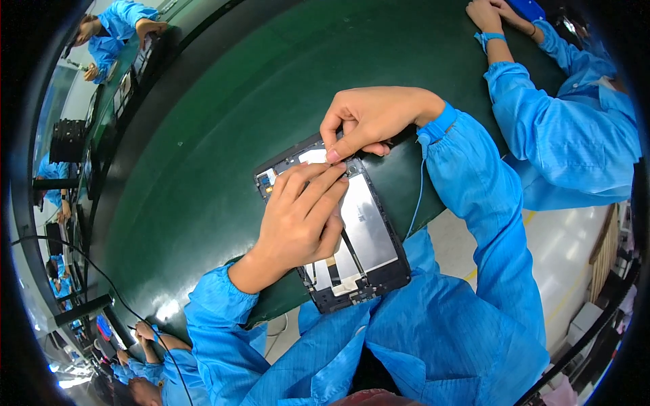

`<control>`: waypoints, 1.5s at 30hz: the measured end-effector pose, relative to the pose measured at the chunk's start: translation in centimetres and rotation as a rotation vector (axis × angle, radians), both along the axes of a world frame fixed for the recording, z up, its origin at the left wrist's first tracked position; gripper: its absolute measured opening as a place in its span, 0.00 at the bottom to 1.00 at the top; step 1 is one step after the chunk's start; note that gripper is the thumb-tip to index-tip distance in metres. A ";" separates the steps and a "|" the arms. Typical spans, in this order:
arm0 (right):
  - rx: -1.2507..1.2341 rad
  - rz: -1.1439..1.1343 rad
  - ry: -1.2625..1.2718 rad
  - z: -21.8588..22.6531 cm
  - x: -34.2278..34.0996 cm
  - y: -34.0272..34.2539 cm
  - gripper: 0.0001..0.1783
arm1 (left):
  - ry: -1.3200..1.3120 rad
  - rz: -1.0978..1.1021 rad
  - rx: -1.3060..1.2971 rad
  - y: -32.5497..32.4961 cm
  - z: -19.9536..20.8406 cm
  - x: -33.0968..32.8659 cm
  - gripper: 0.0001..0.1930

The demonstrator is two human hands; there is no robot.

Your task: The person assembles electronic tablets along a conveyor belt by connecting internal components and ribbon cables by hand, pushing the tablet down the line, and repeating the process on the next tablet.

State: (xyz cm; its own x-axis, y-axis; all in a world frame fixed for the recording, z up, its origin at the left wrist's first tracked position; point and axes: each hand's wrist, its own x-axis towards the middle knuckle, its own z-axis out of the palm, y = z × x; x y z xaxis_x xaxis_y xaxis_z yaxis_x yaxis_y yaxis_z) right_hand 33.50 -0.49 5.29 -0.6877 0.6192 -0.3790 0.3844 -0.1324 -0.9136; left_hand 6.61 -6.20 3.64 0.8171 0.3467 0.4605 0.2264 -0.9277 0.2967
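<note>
An opened tablet (371,223), its inside facing up, lies at a slant in front of a seated person, the far end over a green table (203,149) and the near end jutting past the table's edge toward the person's smock (440,331). A shiny silver plate (362,210) fills much of its right side, with dark strips and small parts around it. The person's left hand (292,216) lies palm down across the tablet's upper left, fingers stretched out and close together, thumb bent beneath; I cannot tell whether it grips anything. The right hand (372,122) arches over the far end, thumb and forefinger brought together in a pinch just beside the left fingertips; what, if anything, sits between them is too small to tell. A blue band (440,123) circles the right wrist, and a thin blue cord (418,196) hangs from it. Both sleeves are bright blue. To the right sits a co-worker in a matching blue sleeve (521,101), hands near a blue object (527,8) at the top edge. Off to the left, beyond a black cable (101,271), more people in blue sit along the benches, one person (118,30) at the upper left bending over dark flat items.
</note>
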 end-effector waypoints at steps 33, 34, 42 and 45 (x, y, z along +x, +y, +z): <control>-0.066 0.170 -0.078 0.7 -0.3 -0.6 0.13 | 0.024 0.065 0.065 -0.5 -0.3 -0.2 0.26; -0.068 0.168 -0.073 0.7 -0.3 -0.5 0.12 | 0.028 0.067 0.069 -0.5 -0.4 -0.2 0.27; -0.043 0.165 -0.078 0.7 -0.6 -0.5 0.12 | 0.041 0.061 0.065 -0.4 -0.5 -0.3 0.27; -0.027 0.162 -0.084 0.9 -0.7 -0.6 0.12 | 0.053 0.066 0.074 -0.5 -0.4 -0.3 0.27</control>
